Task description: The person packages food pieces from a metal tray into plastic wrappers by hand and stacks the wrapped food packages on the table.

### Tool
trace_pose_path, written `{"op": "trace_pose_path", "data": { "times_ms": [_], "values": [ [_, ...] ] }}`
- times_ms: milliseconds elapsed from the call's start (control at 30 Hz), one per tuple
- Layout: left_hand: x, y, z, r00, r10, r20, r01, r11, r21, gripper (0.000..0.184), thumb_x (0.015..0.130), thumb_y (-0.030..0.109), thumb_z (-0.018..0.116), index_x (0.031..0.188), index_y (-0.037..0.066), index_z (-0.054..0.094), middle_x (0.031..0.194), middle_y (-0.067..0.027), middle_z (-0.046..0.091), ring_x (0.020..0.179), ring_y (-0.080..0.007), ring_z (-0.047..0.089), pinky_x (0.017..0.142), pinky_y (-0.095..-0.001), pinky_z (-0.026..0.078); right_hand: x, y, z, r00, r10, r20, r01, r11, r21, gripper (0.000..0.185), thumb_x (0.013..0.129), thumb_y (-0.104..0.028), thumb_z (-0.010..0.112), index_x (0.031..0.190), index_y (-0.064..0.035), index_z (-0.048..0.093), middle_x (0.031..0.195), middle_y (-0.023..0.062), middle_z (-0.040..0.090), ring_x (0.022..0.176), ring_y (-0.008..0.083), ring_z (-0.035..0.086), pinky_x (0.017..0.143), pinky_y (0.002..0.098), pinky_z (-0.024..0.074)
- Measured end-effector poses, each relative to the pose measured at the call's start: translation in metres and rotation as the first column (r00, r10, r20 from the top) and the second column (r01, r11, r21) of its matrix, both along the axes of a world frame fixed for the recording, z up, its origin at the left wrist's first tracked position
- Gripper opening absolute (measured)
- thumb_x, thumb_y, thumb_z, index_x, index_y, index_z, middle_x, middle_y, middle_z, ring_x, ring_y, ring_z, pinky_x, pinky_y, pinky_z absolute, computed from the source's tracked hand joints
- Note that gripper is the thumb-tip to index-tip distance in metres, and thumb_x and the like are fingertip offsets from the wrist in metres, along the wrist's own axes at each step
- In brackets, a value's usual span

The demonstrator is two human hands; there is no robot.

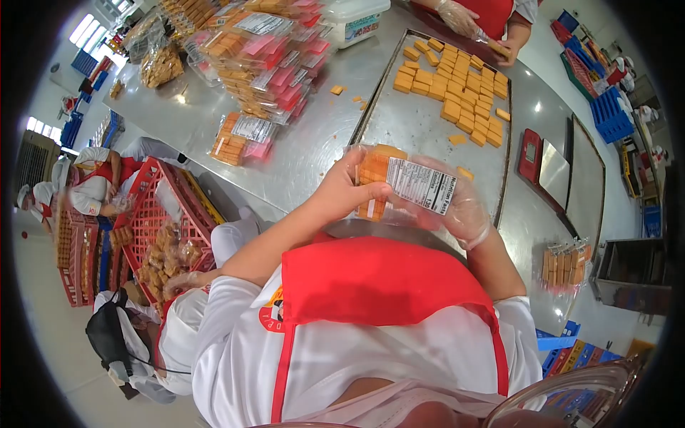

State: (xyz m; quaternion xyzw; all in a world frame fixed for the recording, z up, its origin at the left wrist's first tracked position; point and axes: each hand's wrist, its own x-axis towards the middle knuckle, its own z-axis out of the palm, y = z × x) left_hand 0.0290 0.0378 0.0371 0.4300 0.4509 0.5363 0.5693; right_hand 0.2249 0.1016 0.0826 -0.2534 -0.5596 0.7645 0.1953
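Observation:
A clear plastic pack (pixel 410 184) of orange-brown biscuit pieces, with a white nutrition label, is held over the near edge of the metal tray. My left hand (pixel 354 187) is bare and grips the pack's left end, thumb on top. On the other side my right hand (pixel 465 212), in a clear plastic glove, is closed round the labelled end; its fingers are partly behind the pack. Beyond the pack, many loose rectangular biscuit pieces (pixel 464 89) lie in rows on the tray (pixel 399 135).
Stacked filled packs (pixel 264 64) stand at the back left, one pack (pixel 242 137) before them. A white tub (pixel 353 25) is behind. A co-worker's gloved hand (pixel 457 18) is across the table. A red scale (pixel 529 153) and more packs (pixel 565 265) lie right.

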Motion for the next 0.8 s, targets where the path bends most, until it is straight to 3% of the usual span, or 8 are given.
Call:
{"op": "trace_pose_path", "data": {
  "times_ms": [133,233,333,467,533,667,700,800],
  "values": [
    [0.008,0.003,0.000,1.000,-0.023,-0.009,0.023,0.995,0.101,0.062,0.073,0.018,0.070,0.123,0.003,0.035,0.106,-0.0064,0.054,0.095,-0.0124,0.053,0.082,-0.0276,0.044,0.002,0.011,-0.002,0.940,0.193,0.280,-0.192,0.981,-0.031,0.053,0.075,-0.015,0.066,0.123,-0.0049,0.044,0.098,0.0047,0.059,0.086,0.0120,0.057,0.070,0.0244,0.0475],
    [0.003,0.001,-0.002,0.999,-0.004,-0.053,0.008,0.997,0.072,0.060,0.075,0.017,0.068,0.123,0.005,0.035,0.108,-0.0073,0.053,0.097,-0.0135,0.052,0.084,-0.0285,0.043,-0.009,0.010,-0.004,0.980,0.063,0.189,-0.103,0.972,0.213,0.055,0.076,-0.017,0.066,0.123,-0.0027,0.043,0.098,0.0030,0.058,0.086,0.0120,0.056,0.073,0.0249,0.0472],
    [-0.005,0.002,-0.009,0.963,0.068,0.259,-0.054,0.997,-0.062,0.068,0.075,0.019,0.068,0.129,0.005,0.029,0.113,-0.0069,0.049,0.104,-0.0152,0.048,0.087,-0.0300,0.041,-0.009,0.015,-0.003,0.997,0.067,0.038,-0.074,0.969,0.236,0.051,0.079,-0.020,0.062,0.122,-0.0011,0.043,0.101,0.0033,0.057,0.087,0.0119,0.056,0.075,0.0254,0.0458],
    [-0.004,-0.001,0.000,0.987,0.153,0.054,-0.156,0.986,0.065,0.071,0.076,0.016,0.065,0.133,0.007,0.022,0.107,-0.0055,0.048,0.098,-0.0142,0.048,0.083,-0.0287,0.041,-0.006,0.010,0.010,0.977,0.110,0.184,-0.181,0.881,0.437,0.048,0.079,-0.024,0.064,0.119,-0.0024,0.048,0.105,0.0061,0.058,0.092,0.0128,0.055,0.082,0.0257,0.0444],
    [-0.001,-0.003,-0.002,0.968,0.181,-0.174,-0.150,0.973,0.175,0.072,0.076,0.014,0.064,0.134,0.009,0.020,0.104,-0.0047,0.047,0.093,-0.0131,0.048,0.080,-0.0272,0.041,-0.004,0.001,-0.008,0.988,0.148,0.045,-0.154,0.969,0.193,0.049,0.083,-0.025,0.057,0.123,0.0004,0.041,0.113,0.0089,0.053,0.095,0.0167,0.055,0.085,0.0276,0.0435],
    [-0.010,-0.008,-0.006,0.979,0.139,-0.150,-0.111,0.977,0.182,0.075,0.075,0.006,0.063,0.134,0.013,0.019,0.103,-0.0061,0.046,0.090,-0.0140,0.046,0.082,-0.0281,0.041,-0.005,-0.002,-0.006,0.982,0.188,-0.022,-0.187,0.982,0.020,0.042,0.089,-0.028,0.046,0.122,-0.0016,0.042,0.108,0.0086,0.054,0.093,0.0157,0.055,0.082,0.0278,0.0437],
    [-0.013,-0.009,-0.008,0.984,0.149,-0.098,-0.130,0.976,0.176,0.076,0.074,0.007,0.064,0.134,0.013,0.019,0.103,-0.0062,0.046,0.089,-0.0145,0.047,0.081,-0.0285,0.041,-0.005,-0.004,-0.003,0.986,0.150,-0.078,-0.154,0.987,-0.051,0.038,0.089,-0.028,0.046,0.118,-0.0037,0.048,0.099,0.0066,0.060,0.092,0.0122,0.055,0.079,0.0267,0.0437],
    [-0.019,-0.016,-0.014,0.970,0.185,0.160,-0.205,0.971,0.119,0.077,0.072,0.009,0.065,0.134,0.012,0.021,0.103,-0.0068,0.047,0.086,-0.0162,0.049,0.078,-0.0294,0.043,0.008,0.013,-0.013,0.944,0.330,-0.019,-0.314,0.912,0.264,0.032,0.089,-0.028,0.045,0.109,-0.0045,0.055,0.097,0.0070,0.061,0.092,0.0127,0.055,0.079,0.0277,0.0440]
  ]
}}
